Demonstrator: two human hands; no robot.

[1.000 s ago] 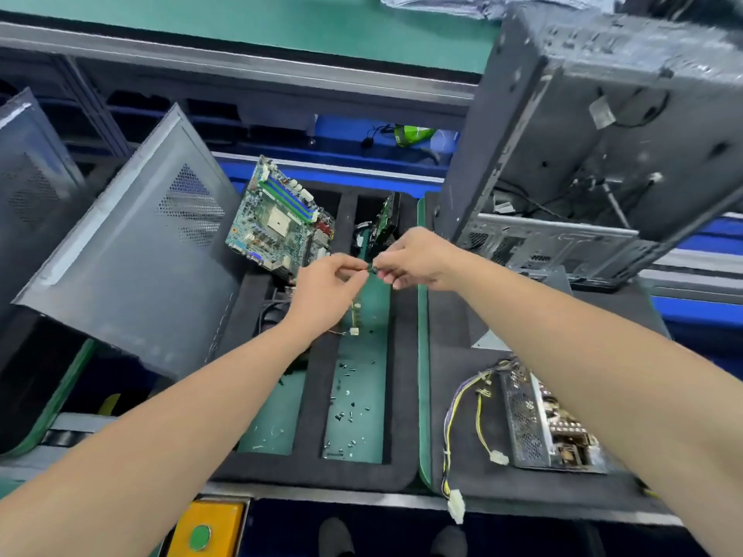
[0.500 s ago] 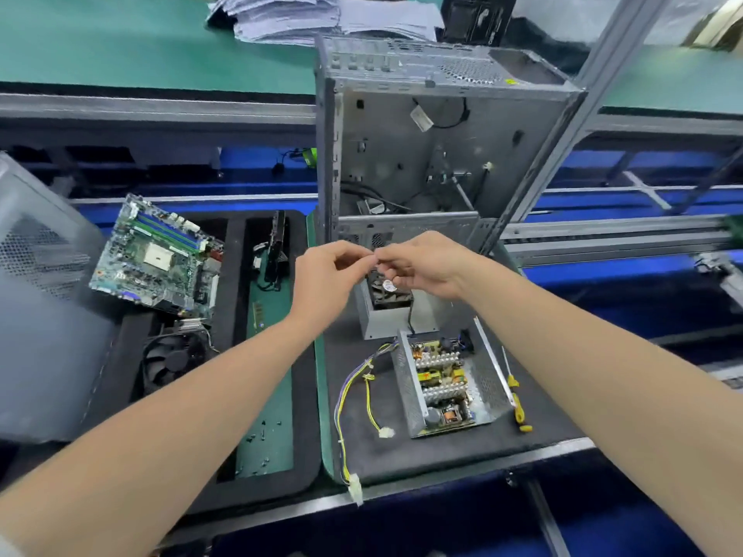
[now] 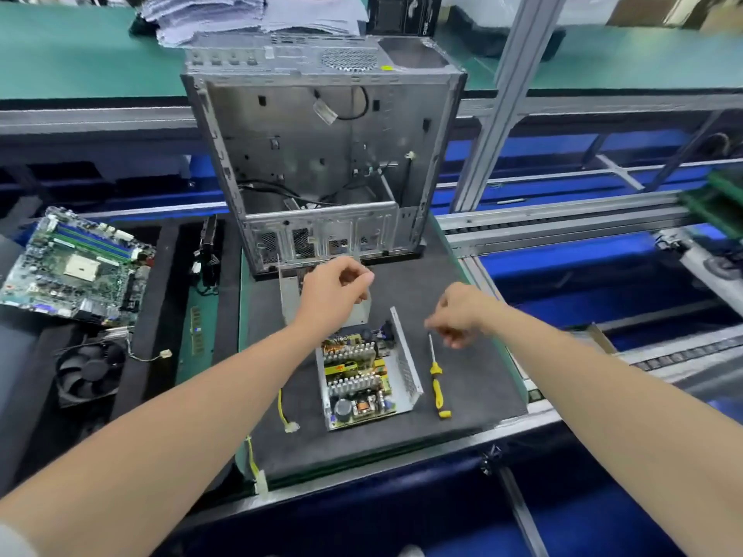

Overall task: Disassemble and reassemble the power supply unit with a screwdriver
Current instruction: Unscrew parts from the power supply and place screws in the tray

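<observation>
The opened power supply base (image 3: 362,381) lies on the black mat, its circuit board and heatsinks showing. Its grey metal cover (image 3: 287,293) stands just behind it, partly hidden by my left hand (image 3: 333,293). That hand hovers over the cover with thumb pinched against forefinger; what it pinches is too small to make out. My right hand (image 3: 458,315) hovers to the right with curled fingers, just above the tip of the yellow-handled screwdriver (image 3: 436,381). The screwdriver lies on the mat beside the base. I see nothing in my right hand.
An empty PC case (image 3: 321,154) stands upright behind the mat (image 3: 462,404). At left a foam tray holds a motherboard (image 3: 76,267), a cooler fan (image 3: 90,373) and loose screws. Yellow cables (image 3: 283,412) trail off the base toward the front edge. A conveyor rail runs at right.
My view has swung right from the parts tray to the power supply. My hands, which were pinching a small part together, have separated: the left stays over the cover, the right has dropped toward the screwdriver.
</observation>
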